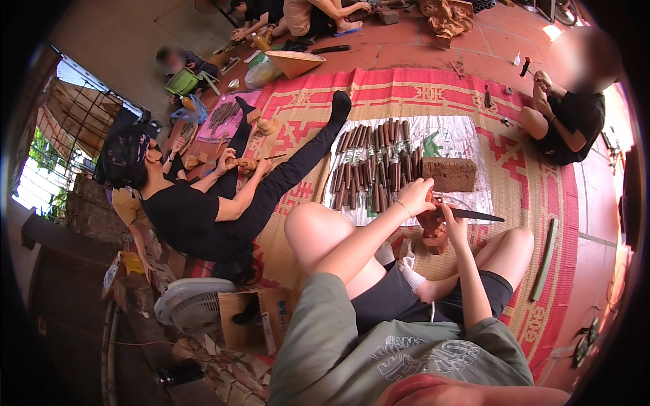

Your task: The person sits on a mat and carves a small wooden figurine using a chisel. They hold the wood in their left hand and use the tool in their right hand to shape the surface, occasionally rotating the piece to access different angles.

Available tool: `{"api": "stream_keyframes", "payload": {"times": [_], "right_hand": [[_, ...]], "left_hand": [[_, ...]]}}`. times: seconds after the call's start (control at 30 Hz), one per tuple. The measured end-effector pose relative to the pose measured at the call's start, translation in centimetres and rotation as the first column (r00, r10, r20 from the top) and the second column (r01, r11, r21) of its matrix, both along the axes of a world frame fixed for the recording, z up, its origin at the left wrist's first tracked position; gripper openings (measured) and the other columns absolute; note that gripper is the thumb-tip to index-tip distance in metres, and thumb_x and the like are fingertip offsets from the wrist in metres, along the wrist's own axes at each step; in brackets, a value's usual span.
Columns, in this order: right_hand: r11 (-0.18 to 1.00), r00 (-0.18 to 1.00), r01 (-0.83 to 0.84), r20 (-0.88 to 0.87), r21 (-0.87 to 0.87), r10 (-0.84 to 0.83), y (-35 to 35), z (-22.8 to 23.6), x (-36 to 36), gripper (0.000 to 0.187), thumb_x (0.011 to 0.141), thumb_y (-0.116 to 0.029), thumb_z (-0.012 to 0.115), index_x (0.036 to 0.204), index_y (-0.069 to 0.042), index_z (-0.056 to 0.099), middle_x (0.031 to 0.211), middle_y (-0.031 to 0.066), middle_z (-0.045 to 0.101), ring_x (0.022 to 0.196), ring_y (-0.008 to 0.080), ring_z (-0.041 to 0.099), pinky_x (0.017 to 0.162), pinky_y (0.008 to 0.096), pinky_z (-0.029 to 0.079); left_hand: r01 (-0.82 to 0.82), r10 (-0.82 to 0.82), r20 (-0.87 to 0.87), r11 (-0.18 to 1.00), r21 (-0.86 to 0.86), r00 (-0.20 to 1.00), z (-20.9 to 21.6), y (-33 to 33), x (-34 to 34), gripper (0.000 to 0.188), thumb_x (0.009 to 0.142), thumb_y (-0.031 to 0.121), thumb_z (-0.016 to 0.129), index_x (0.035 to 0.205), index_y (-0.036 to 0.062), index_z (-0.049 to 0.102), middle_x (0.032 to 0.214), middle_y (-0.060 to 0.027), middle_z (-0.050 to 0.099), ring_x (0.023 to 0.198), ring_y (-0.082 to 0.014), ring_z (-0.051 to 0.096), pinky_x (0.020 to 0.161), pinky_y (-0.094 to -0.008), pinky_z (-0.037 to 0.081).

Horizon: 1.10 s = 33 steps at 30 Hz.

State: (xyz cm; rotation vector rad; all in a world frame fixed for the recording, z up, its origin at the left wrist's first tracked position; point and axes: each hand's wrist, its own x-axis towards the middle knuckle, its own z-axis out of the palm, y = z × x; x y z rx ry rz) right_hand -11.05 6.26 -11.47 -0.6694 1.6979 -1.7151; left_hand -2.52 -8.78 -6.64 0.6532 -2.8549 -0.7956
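A reddish-brown carved wooden piece [435, 238] is held upright above my crossed legs. My left hand [421, 195] closes round its upper end, wearing a thin bracelet at the wrist. Close beside it, my right hand [455, 222] is closed on a dark tapering file [479, 215], whose pointed end sticks out to the right. The fingers partly hide where the file meets the wood. Just beyond my hands, a brown wooden block [448, 174] rests on a white printed sheet [479, 196]. Several wood-handled carving tools [372, 162] lie in rows on that sheet.
A red and tan mat [501, 271] lies under me, with a green strip [544, 260] at right. To my left, a person in black [196, 210] works on a carving, legs stretched out. Another person [569, 122] sits at far right. A fan [193, 304] and cardboard box [267, 318] stand lower left.
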Motion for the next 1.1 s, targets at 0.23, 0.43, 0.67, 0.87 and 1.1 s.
{"api": "stream_keyframes", "payload": {"times": [0.23, 0.43, 0.67, 0.87, 1.1], "right_hand": [[0.989, 0.999, 0.049, 0.004, -0.139, -0.049, 2.9, 1.7, -3.0, 0.025, 0.093, -0.016, 0.044, 0.093, 0.004, 0.058, 0.078, 0.0083, 0.063, 0.070, 0.0114, 0.060, 0.061, 0.0231, 0.046], [0.997, 0.997, 0.060, -0.055, -0.051, -0.063, 4.6, 1.2, -3.8, 0.021, 0.091, -0.012, 0.049, 0.094, 0.006, 0.060, 0.077, 0.0062, 0.062, 0.069, 0.0102, 0.058, 0.062, 0.0227, 0.046], [0.998, 0.985, -0.055, -0.166, 0.000, 0.054, 4.2, 1.9, -2.2, 0.020, 0.090, -0.013, 0.051, 0.095, 0.004, 0.061, 0.075, 0.0043, 0.061, 0.069, 0.0084, 0.055, 0.062, 0.0225, 0.045], [0.994, 0.973, -0.098, -0.203, 0.046, 0.105, 4.3, 1.6, -1.8, 0.019, 0.089, -0.013, 0.053, 0.093, 0.003, 0.061, 0.072, 0.0043, 0.061, 0.066, 0.0088, 0.054, 0.059, 0.0236, 0.044], [0.979, 0.881, -0.089, -0.444, 0.186, 0.165, 5.1, 2.3, -1.6, 0.017, 0.086, -0.011, 0.055, 0.092, 0.004, 0.062, 0.069, 0.0082, 0.060, 0.063, 0.0108, 0.053, 0.057, 0.0261, 0.042]], "left_hand": [[-0.005, 0.004, 0.017, 1.000, 0.013, 1.000, 0.3, -0.2, 0.5, 0.056, 0.060, 0.031, 0.076, 0.101, 0.0075, 0.046, 0.094, -0.0152, 0.055, 0.086, -0.0350, 0.056, 0.073, -0.0413, 0.047], [-0.009, 0.008, 0.029, 1.000, 0.008, 1.000, 0.8, 0.4, 0.1, 0.054, 0.061, 0.028, 0.076, 0.101, 0.0076, 0.047, 0.093, -0.0148, 0.054, 0.087, -0.0345, 0.056, 0.073, -0.0412, 0.047], [0.000, 0.001, 0.030, 1.000, -0.018, 1.000, 1.2, 1.2, 0.1, 0.052, 0.062, 0.028, 0.075, 0.100, 0.0086, 0.046, 0.092, -0.0142, 0.054, 0.086, -0.0345, 0.057, 0.073, -0.0417, 0.047], [0.013, -0.013, 0.018, 0.999, -0.051, 1.000, 1.3, 1.6, 0.3, 0.049, 0.063, 0.027, 0.074, 0.099, 0.0084, 0.046, 0.092, -0.0144, 0.054, 0.087, -0.0347, 0.056, 0.073, -0.0423, 0.047], [0.014, -0.012, 0.035, 0.998, -0.059, 0.999, 1.6, 1.8, 0.5, 0.051, 0.065, 0.027, 0.073, 0.101, 0.0071, 0.044, 0.093, -0.0154, 0.053, 0.087, -0.0351, 0.056, 0.073, -0.0425, 0.047]]}}
